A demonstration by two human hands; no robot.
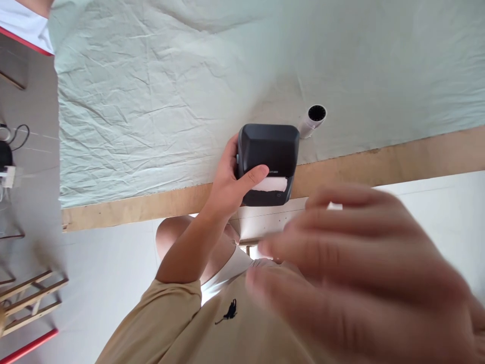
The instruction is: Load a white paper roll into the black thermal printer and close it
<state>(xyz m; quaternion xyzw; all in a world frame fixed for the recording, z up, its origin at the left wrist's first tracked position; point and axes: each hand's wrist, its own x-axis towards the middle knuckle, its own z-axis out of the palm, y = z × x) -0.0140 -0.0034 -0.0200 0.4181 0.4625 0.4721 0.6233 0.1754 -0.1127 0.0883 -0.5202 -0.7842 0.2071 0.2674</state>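
Observation:
My left hand [231, 182] grips a black portable label printer [269, 146] from its left side, the thumb lying across its front. A strip of white paper [271, 184] shows in the printer's slot. The printer is held over the front edge of the table. Close to the camera, my right hand [364, 268] is large and blurred, its fingers stretched out and somewhat apart. I make out nothing held in it. Just right of the printer, a pale cylinder [312, 121] with a dark round end stands on the cloth.
A wrinkled pale green cloth [151, 101] covers the table, whose bare wooden edge [397, 151] runs along the front. At the upper left is another person's white sleeve [26, 23]. Wooden slats [30, 298], a red bar [30, 349] and cables [17, 136] are at the left.

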